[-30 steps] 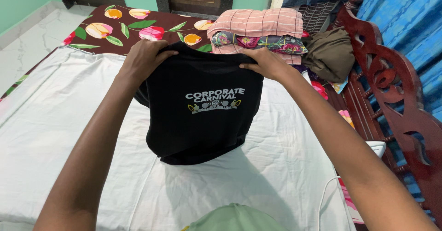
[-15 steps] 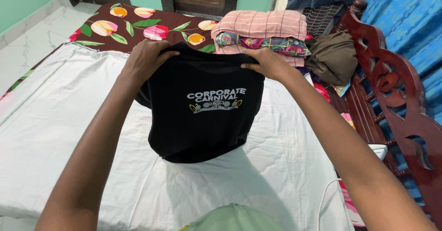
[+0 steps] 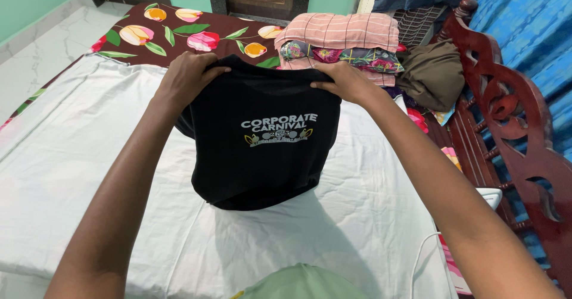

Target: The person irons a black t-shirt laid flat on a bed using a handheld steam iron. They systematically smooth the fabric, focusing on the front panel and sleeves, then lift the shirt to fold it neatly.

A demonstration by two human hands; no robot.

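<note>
Both hands grip black T-shirt [image 3: 262, 138] by top edge: L hand [image 3: 187, 75], R hand [image 3: 342, 81]. Shirt hangs mid-scene, hem touching white sheet [image 3: 89, 174]. Looks half-folded, not yet laid down. Folded clothes stack [image 3: 339, 43] far right.

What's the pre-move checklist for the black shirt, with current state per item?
1. Left hand grips the black T-shirt at its top edge: ok.
2. Right hand grips the other top corner: ok.
3. Shirt hangs flat, printed side facing the camera: ok.
4. Lower hem touches the white sheet: ok.
5. Folded clothes stack sits apart behind the shirt: ok.
6. Far side of the shirt free of creases: cannot tell, hidden.
</note>
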